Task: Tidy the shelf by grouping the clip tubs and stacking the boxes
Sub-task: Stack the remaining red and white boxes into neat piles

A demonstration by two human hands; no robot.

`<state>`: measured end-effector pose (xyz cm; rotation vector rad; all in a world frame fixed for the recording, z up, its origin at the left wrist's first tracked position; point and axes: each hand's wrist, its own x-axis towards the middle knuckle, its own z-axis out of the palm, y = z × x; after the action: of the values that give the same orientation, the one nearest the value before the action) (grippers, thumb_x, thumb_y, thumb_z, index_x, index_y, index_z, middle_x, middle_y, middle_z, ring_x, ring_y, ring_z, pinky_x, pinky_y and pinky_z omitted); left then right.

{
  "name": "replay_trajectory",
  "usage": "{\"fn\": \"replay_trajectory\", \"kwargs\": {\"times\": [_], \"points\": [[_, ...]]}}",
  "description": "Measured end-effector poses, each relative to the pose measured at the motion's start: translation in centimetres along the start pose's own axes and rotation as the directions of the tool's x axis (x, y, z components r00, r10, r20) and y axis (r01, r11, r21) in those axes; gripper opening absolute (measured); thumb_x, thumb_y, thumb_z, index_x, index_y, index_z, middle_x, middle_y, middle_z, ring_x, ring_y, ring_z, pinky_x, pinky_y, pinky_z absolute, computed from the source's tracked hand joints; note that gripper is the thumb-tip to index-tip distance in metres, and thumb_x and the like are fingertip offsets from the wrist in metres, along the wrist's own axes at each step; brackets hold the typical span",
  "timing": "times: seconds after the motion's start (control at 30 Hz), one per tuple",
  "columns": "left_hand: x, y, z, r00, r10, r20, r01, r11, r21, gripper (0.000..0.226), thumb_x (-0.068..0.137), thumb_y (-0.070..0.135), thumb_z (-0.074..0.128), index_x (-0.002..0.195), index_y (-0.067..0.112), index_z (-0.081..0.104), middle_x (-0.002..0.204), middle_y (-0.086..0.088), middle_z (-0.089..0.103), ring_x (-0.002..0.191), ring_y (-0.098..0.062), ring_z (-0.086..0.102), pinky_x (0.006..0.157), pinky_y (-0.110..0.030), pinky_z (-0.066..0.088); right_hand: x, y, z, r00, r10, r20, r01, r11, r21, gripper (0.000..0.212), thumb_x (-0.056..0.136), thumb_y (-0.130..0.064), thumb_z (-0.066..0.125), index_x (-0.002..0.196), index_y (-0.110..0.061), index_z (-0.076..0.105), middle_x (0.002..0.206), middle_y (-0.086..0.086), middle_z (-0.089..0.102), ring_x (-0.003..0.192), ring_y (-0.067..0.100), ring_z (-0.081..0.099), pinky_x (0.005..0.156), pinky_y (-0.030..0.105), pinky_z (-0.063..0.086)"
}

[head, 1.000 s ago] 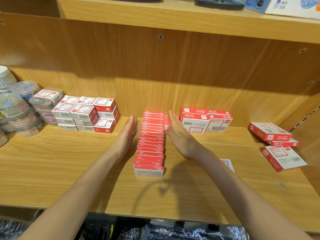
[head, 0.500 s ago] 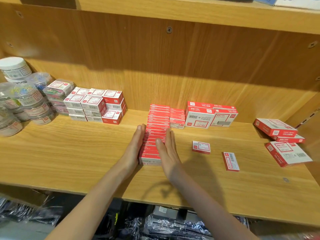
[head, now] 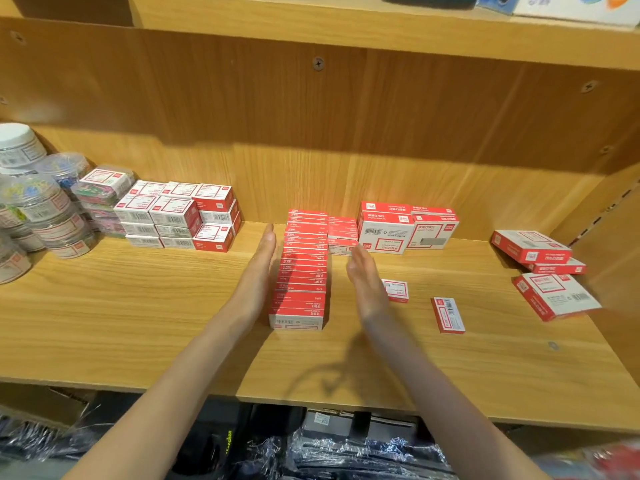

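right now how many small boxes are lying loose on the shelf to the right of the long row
2: one small box just beyond the right hand, partly hidden by it, and another small box further right, nearer the shelf's front edge.

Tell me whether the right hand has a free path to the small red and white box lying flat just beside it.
Probably yes: the right hand hovers open right beside the small red and white box, with only bare wooden shelf between.

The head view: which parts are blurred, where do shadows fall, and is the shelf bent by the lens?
In the head view, the right hand is smeared by motion blur while the left hand is sharper; the tilted box at far right is blurred too. Arm shadows fall on the shelf board near its front. The upper shelf edge curves, a wide-angle distortion.
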<state>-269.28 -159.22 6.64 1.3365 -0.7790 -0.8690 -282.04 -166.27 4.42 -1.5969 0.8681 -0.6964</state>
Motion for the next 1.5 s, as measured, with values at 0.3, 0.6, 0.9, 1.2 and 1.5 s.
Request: {"fn": "replay_trajectory", "kwargs": {"times": [0.3,0.6,0.9,1.2,1.5], "points": [[2.2,-0.4,3.1,0.979,0.103,0.178,-0.153,0.944,0.294,0.061,0.078,0.048,0.063,0.131,0.031,0.037,0.133,0.004,0.046,0.124,-0.007,0.044,0.102,-0.023,0.033,1.0,3.3,-8.0,0.955,-0.271,0.121,0.261,0.571,-0.779,0.033,0.076,-0.028,0.059,0.098,-0.003,0.063,0.095,0.013,0.063,0.091,0.034,0.056,0.081,0.031,0.03],[3.4,-1.8,9.5,0.908,0.131,0.399,-0.328,0.815,0.478,0.02,0.091,0.005,0.053,0.104,0.017,0.061,0.103,0.001,0.061,0.091,0.005,0.054,0.081,-0.003,0.038,-2.0,2.8,-13.3,0.978,-0.096,-0.186,-0.118,0.484,-0.867,0.048,0.074,-0.046,0.067,0.1,-0.009,0.051,0.101,0.01,0.06,0.1,0.03,0.052,0.076,0.036,0.039],[4.8,-0.7,5.7,0.937,0.276,0.212,-0.344,0.646,0.681,0.024,0.084,-0.003,0.052,0.1,0.009,0.066,0.098,0.002,0.06,0.089,-0.008,0.056,0.077,-0.004,0.035,0.6,2.5,-12.6,0.985,-0.174,-0.014,0.108,0.673,-0.731,0.025,0.081,-0.018,0.063,0.095,-0.015,0.043,0.099,0.002,0.045,0.082,0.022,0.05,0.063,0.032,0.032],[5.0,-0.8,0.5,0.97,0.184,0.159,-0.225,0.425,0.877,0.034,0.084,0.028,0.049,0.112,0.014,0.061,0.122,-0.003,0.055,0.114,-0.025,0.047,0.099,-0.044,0.035,4.0,2.6,-9.4,0.989,-0.107,0.106,0.144,0.882,-0.45,0.019,0.08,-0.019,0.069,0.083,-0.021,0.05,0.093,-0.001,0.059,0.086,0.018,0.055,0.07,0.027,0.038],[5.1,-2.2,0.0,0.956,0.235,0.177,-0.268,0.442,0.856,0.056,0.078,0.046,0.034,0.116,0.014,0.06,0.126,0.001,0.056,0.118,-0.017,0.045,0.1,-0.033,0.031,6.8,3.7,-3.9,0.786,-0.529,0.32,0.589,0.484,-0.647,0.028,0.083,-0.015,0.058,0.11,-0.013,0.053,0.11,0.006,0.063,0.104,0.024,0.056,0.085,0.042,0.051]]}}
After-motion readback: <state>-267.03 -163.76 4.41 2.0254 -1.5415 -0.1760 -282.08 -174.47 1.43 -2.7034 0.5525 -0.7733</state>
